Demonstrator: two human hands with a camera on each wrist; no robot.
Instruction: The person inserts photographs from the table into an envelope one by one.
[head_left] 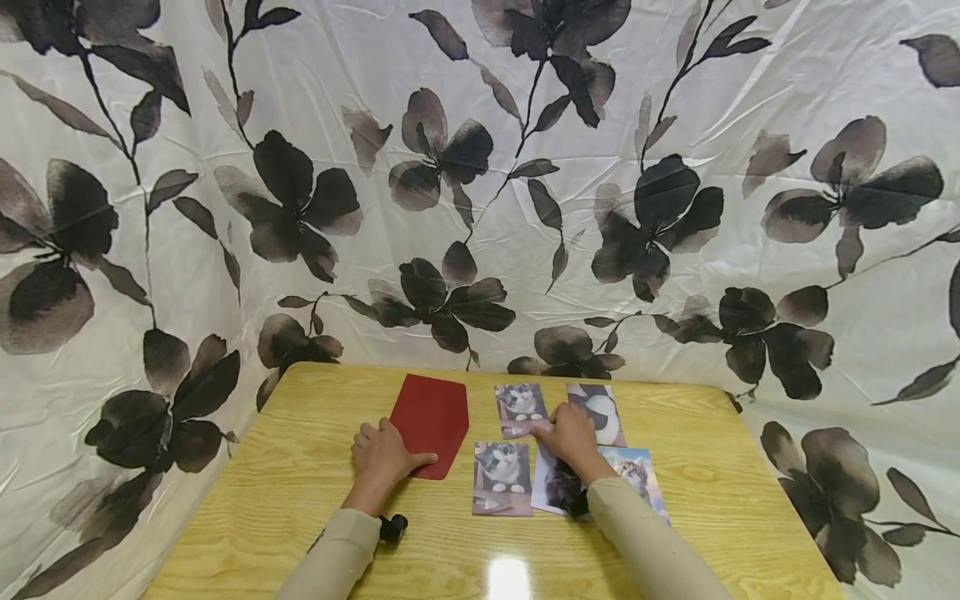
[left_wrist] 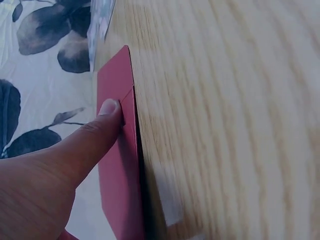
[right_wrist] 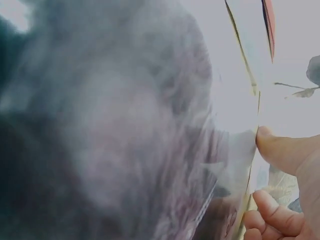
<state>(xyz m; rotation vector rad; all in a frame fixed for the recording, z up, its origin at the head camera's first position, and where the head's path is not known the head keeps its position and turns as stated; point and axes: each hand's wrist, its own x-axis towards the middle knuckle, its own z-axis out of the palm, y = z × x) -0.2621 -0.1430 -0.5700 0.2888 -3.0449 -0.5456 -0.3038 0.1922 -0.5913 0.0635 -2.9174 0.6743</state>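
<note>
My left hand [head_left: 382,454] grips a red envelope [head_left: 435,421] lying on the left half of the table. Its thumb presses near the closest edge, next to a slit in the paper [left_wrist: 127,100], and its other fingers lie along the left side. My right hand [head_left: 576,440] is over the photo cards, its thumb and curled fingers at the lower right corner of a grey-and-white kitten card [head_left: 517,400]. Below sits a matching kitten card [head_left: 495,475]. Under my right wrist a dark cat card [head_left: 549,483] is partly hidden. In the right wrist view, that dark picture fills the foreground.
A card with a black-and-white round shape [head_left: 603,417] lies right of my right hand. Below it, a tabby kitten card [head_left: 637,471] is partly covered by the sleeve. The yellow wood table [head_left: 690,433] backs onto a flowered cloth [head_left: 540,233].
</note>
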